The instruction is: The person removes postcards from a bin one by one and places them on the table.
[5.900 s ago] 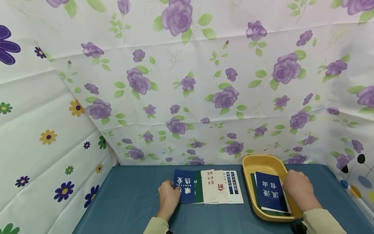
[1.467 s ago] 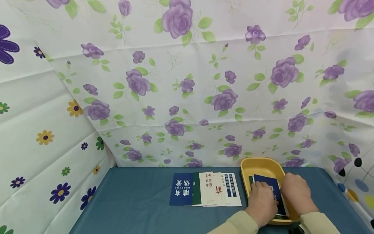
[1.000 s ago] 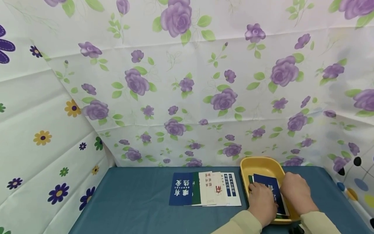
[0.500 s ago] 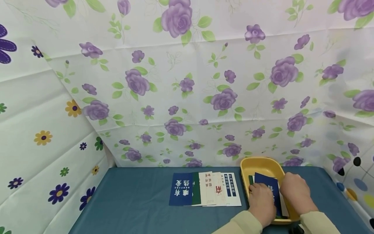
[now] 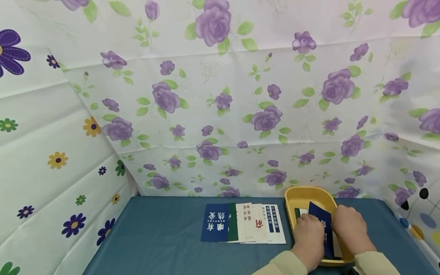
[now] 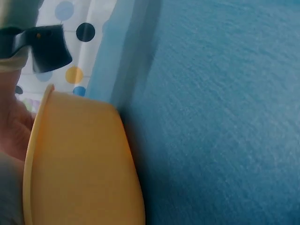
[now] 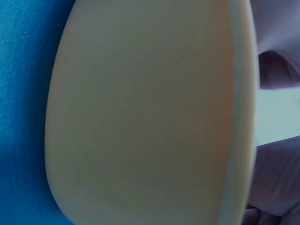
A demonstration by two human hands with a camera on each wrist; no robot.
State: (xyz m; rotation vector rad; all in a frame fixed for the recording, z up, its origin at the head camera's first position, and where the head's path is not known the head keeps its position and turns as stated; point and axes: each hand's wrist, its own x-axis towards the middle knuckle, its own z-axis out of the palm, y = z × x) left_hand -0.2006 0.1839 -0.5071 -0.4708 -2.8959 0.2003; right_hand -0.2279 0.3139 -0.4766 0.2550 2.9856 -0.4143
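A yellow plastic tray (image 5: 291,198) stands at the right of the table with several printed cards inside. My left hand (image 5: 308,238) reaches into it and pinches a dark blue card (image 5: 328,229) with white characters, which leans at a slant over a pale card (image 5: 336,246). That hand covers the blue card's left part; its fingertips are hidden. At the tray's right side, my right hand (image 5: 351,229) grips the rim, its fingers curled over to the inside. In the right wrist view the fingers (image 7: 281,176) show beyond the tray's rim (image 7: 243,108).
Left of the tray, an overlapping row of cards lies on the blue-green tablecloth (image 5: 165,233): a blue card (image 5: 214,223), a green one (image 5: 232,223) and several white ones (image 5: 275,225). A flowered sheet (image 5: 220,114) hangs behind the table.
The left hand has moved from the card row into the tray. Over the last second the blue card there has turned and shifted right, with more of the pale card showing. The right hand stays put.
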